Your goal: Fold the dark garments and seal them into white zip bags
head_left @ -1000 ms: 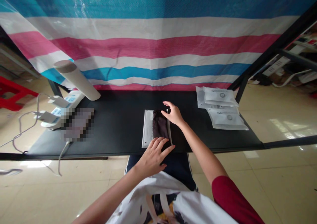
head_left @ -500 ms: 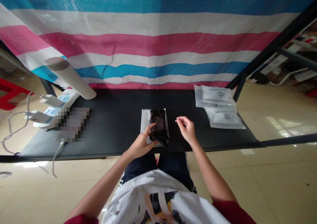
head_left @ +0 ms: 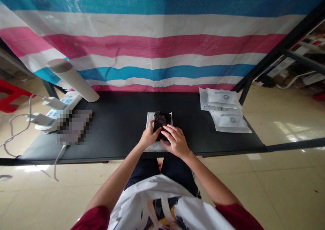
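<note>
The right hand [head_left: 176,142] presses spread fingers on the dark cloth [head_left: 160,121], the left hand [head_left: 149,138] pinching its edge (flat, even pressure suits this best), a pale packet [head_left: 152,146] beneath the fingers.

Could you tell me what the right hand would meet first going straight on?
Most likely the dark folded cloth on the pale packet; the fingers of the right hand seem right at its edge, though depth is hard to judge.
</note>
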{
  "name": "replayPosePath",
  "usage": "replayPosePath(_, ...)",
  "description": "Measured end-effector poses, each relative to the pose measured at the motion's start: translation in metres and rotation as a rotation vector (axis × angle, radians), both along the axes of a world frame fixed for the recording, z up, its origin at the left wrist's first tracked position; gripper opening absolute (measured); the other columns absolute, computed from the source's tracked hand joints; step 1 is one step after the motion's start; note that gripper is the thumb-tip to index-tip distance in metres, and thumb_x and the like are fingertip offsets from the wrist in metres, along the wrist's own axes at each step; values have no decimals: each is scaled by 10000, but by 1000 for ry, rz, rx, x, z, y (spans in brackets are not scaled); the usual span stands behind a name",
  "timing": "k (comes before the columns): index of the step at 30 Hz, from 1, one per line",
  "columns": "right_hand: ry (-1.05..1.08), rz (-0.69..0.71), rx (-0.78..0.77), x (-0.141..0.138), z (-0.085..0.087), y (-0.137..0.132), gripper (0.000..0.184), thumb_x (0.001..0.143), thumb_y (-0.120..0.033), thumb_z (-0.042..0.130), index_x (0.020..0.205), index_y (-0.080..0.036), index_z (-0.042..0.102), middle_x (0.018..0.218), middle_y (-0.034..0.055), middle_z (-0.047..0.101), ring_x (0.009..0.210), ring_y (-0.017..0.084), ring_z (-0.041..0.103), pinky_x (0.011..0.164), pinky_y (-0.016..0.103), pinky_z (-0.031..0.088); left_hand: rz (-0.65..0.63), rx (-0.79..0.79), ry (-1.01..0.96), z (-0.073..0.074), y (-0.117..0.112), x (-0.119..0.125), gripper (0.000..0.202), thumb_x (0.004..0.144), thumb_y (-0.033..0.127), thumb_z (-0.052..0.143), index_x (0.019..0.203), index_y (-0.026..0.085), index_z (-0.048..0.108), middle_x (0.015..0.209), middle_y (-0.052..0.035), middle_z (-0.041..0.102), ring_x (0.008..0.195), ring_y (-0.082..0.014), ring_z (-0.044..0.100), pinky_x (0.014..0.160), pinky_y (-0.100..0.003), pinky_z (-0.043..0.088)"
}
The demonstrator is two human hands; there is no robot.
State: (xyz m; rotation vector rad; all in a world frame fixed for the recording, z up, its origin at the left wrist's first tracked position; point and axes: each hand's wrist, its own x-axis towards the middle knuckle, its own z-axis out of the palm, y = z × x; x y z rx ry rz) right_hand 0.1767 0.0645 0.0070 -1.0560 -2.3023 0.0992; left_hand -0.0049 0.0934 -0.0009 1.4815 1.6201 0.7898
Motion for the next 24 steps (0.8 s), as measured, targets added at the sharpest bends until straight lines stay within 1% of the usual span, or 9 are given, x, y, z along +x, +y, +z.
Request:
replayPosePath(3, -73, 59, -73, -2, -3, 1, 490, 866, -321, 613, 1328, -162, 569, 1407, 151, 562, 1400, 297, 408, 1113, 491, 355, 34, 18, 20, -4, 4, -1, 485, 840, 398, 614, 1271, 207, 497, 671, 32, 569, 648, -186, 599, 667, -302, 460)
replayPosePath(5, -128, 90, -114, -3, 0, 5, 549, 849, -275, 610, 1369, -125, 520, 1397, 161, 568, 1406, 291, 399, 1137, 488, 326, 46, 20, -38, -8, 5, -2, 442, 847, 394, 609, 1239, 212, 514, 682, 27, 580, 646, -180, 601, 652, -296, 469)
replayPosePath(9, -227, 128, -145, -6, 14, 21, 441, 841, -156, 553, 1278, -98, 565, 1256, 163, 658, 1276, 269, 537, 1159, 453, 291, 31, 18, -224, -11, -2, -5, 478, 861, 443, 596, 1259, 209, 472, 715, 22, 598, 590, -145, 576, 572, -259, 467)
replayPosePath(13, -252, 81, -270, -12, 33, 49, 369, 880, -238, 523, 1229, -131, 577, 1079, 123, 721, 1012, 253, 667, 1030, 401, 413, 76, 106, -272, -3, -16, -9, 528, 884, 493, 555, 1306, 219, 394, 1009, -58, 606, 782, -155, 621, 608, -252, 504)
replayPosePath(16, -251, -55, -439, -18, 42, 79, 329, 917, -317, 473, 1192, -186, 597, 1103, 99, 714, 979, 246, 679, 870, 335, 478, 85, 139, -202, 4, -29, -11, 512, 923, 499, 490, 1331, 218, 358, 1117, -88, 575, 897, -174, 622, 674, -278, 529)
replayPosePath(18, -244, -174, -553, -20, 42, 100, 347, 914, -374, 485, 1185, -192, 601, 1167, 106, 691, 1035, 251, 665, 862, 318, 477, 65, 182, -88, 9, -38, -10, 513, 929, 488, 487, 1341, 212, 356, 1142, -98, 573, 938, -190, 615, 727, -311, 533)
replayPosePath(20, -240, -249, -650, -19, 39, 118, 442, 888, -434, 534, 1242, -171, 577, 1246, 132, 653, 1111, 262, 637, 905, 321, 470, 7, 240, 46, 13, -48, -7, 501, 928, 459, 499, 1342, 208, 369, 1141, -103, 584, 980, -210, 605, 795, -352, 526)
replayPosePath(22, -239, -237, -734, -15, 35, 132, 527, 855, -453, 595, 1283, -146, 562, 1302, 154, 620, 1167, 265, 610, 935, 315, 465, -92, 280, 145, 16, -56, -1, 457, 933, 410, 495, 1331, 212, 390, 1128, -98, 599, 997, -219, 603, 853, -379, 510)
replayPosePath(24, -228, -163, -816, -10, 32, 141, 517, 832, -411, 646, 1268, -139, 589, 1292, 149, 633, 1149, 251, 622, 914, 291, 478, -191, 291, 192, 18, -62, 6, 403, 936, 362, 481, 1304, 209, 419, 1100, -91, 615, 989, -221, 608, 874, -385, 502)
